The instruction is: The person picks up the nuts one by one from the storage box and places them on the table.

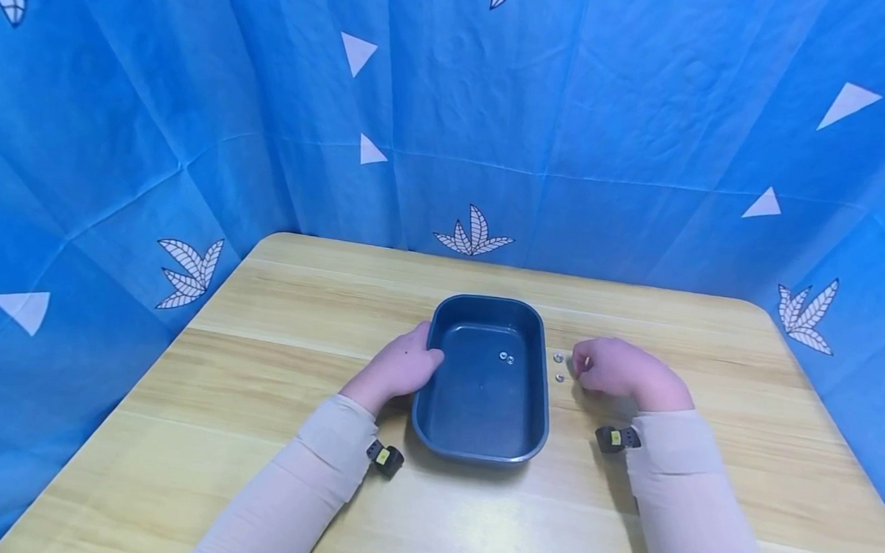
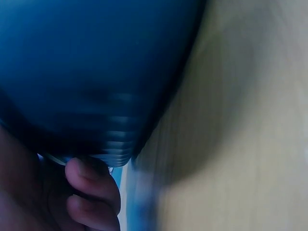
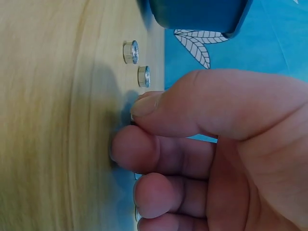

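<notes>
A dark blue rectangular tub (image 1: 480, 412) stands in the middle of the table. My left hand (image 1: 402, 362) grips its left rim, thumb over the edge and the fingers outside. In the left wrist view the tub's outer wall (image 2: 96, 57) fills the upper left. Two small round silvery pieces (image 1: 507, 358) lie in the tub. Right of it, two more small round pieces (image 3: 137, 62) with shiny tops stand on the table. Beside them my right hand (image 1: 621, 369) pinches a similar piece between thumb and forefinger, mostly hidden by the fingertips. Slivers of others show behind its curled fingers.
The light wooden table (image 1: 239, 433) has rounded far corners. A blue curtain (image 1: 451, 118) printed with white leaves and triangles hangs around its back and sides. Each wrist carries a small black camera (image 1: 385, 459) on a strap.
</notes>
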### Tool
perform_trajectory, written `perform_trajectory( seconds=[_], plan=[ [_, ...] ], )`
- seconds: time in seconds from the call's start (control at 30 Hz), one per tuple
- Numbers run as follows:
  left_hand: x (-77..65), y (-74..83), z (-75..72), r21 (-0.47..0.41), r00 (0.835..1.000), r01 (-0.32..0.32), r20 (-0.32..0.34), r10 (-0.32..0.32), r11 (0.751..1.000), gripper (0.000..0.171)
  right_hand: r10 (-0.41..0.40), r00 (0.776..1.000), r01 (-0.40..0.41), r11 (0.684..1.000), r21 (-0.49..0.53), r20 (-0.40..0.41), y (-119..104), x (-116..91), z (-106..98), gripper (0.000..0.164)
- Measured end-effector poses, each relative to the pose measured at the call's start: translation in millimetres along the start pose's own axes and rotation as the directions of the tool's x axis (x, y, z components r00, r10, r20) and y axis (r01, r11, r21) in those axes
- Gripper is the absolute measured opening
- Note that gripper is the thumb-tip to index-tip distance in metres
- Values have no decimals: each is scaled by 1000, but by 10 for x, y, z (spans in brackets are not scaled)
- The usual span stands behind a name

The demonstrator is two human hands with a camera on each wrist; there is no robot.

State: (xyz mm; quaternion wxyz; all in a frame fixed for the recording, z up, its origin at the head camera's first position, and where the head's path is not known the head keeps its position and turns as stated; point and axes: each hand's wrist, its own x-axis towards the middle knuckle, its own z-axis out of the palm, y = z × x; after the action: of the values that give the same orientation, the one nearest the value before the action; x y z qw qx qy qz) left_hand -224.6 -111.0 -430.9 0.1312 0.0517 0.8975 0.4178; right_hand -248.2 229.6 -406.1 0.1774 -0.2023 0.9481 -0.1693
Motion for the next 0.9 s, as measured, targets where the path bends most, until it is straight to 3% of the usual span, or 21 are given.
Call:
perform_trajectory(
  seconds=[0.73, 0.9],
  plan=[
    [8, -9, 2, -11, 1000, -8, -2, 8, 1000, 57, 21, 1000, -21, 999, -24, 4, -44, 5, 4, 17],
    [0, 5, -3, -16, 1000, -8, 0, 8, 1000, 56, 31, 999, -32, 999, -25, -38, -61, -25, -33, 21]
  ],
)
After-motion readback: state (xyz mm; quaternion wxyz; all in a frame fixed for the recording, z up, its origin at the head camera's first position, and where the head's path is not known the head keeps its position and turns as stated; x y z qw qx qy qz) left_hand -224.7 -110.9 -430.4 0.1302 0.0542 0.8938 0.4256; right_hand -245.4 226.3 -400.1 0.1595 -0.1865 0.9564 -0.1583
